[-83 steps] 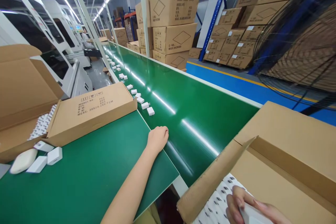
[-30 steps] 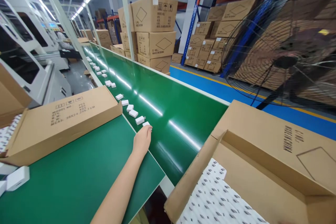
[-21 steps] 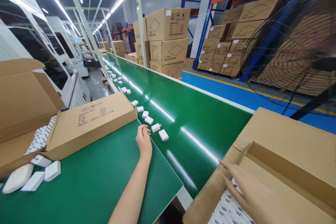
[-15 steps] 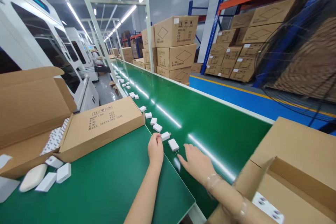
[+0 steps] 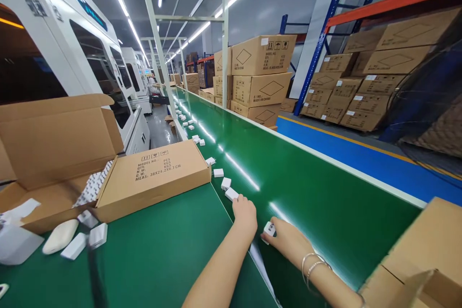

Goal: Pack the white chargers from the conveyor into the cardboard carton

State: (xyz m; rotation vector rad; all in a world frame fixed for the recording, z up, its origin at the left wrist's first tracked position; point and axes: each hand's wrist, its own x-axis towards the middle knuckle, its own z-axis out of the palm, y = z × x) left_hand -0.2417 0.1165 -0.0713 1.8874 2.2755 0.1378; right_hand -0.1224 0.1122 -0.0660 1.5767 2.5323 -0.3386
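Observation:
Between the thumb and fingers of my right hand (image 5: pixel 288 243) is a small white plug charger (image 5: pixel 269 229), held low over the green conveyor belt (image 5: pixel 306 178). My left hand (image 5: pixel 245 215) is closed with fingers curled down at the belt's near edge, and what they may hold is hidden. Its fingertips are right beside another white charger (image 5: pixel 231 194), and I cannot tell if they touch it. More white chargers (image 5: pixel 218 173) trail away along the near side of the belt.
A closed carton (image 5: pixel 155 173) lies on the green table at left, beside an open carton (image 5: pixel 57 130) with white packing. Loose white chargers (image 5: pixel 98 235) and a rounded white object (image 5: pixel 60 237) are in front. Another carton (image 5: pixel 426 250) stands at right; stacked boxes (image 5: pixel 262 79) are behind the belt.
My right hand has taken hold of the nearest charger. The charger that was at my left fingertips is out of sight, and the left hand has turned more palm-down. The view has swung left.

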